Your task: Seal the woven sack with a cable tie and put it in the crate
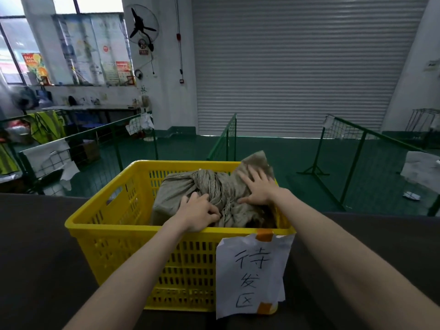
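Note:
A grey-green woven sack (173, 189) lies inside the yellow slatted plastic crate (100, 225), its gathered neck bunched in the middle and its top flap sticking up over the far right rim. My left hand (200, 213) grips the bunched fabric near the crate's front rim, fingers curled into it. Flat on the sack's right side rests my right hand (258, 186), its fingers spread. No cable tie shows among the folds.
A white paper sign (252, 272) with handwritten characters is taped to the crate's front. The crate stands on a dark surface (35, 246). Beyond are green floor, green wire fences (226, 136), a closed roller shutter and cluttered benches at the left.

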A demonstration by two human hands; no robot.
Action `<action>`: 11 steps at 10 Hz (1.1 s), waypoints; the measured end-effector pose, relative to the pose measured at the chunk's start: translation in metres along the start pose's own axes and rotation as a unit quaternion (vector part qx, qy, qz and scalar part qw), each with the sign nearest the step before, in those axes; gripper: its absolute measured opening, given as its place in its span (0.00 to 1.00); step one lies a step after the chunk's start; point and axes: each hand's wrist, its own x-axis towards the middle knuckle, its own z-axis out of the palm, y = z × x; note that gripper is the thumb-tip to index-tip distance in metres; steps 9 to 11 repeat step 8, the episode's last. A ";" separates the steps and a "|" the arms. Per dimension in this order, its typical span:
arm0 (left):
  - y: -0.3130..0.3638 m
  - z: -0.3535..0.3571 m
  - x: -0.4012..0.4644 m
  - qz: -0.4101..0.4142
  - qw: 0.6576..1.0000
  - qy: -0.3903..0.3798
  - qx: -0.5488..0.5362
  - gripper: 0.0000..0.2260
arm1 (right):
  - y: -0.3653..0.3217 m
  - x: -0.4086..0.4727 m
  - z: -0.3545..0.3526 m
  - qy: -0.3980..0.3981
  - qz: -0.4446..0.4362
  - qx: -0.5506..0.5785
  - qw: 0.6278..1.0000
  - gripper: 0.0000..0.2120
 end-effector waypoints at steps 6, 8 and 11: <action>0.004 0.000 -0.006 -0.054 0.980 0.169 -0.091 0.13 | 0.001 -0.078 -0.022 0.070 -0.050 0.156 0.984 0.14; 0.018 -0.005 -0.020 -0.033 0.941 0.284 -0.183 0.07 | 0.036 -0.119 -0.042 0.164 -0.048 0.292 0.941 0.08; 0.018 -0.005 -0.020 -0.033 0.941 0.284 -0.183 0.07 | 0.036 -0.119 -0.042 0.164 -0.048 0.292 0.941 0.08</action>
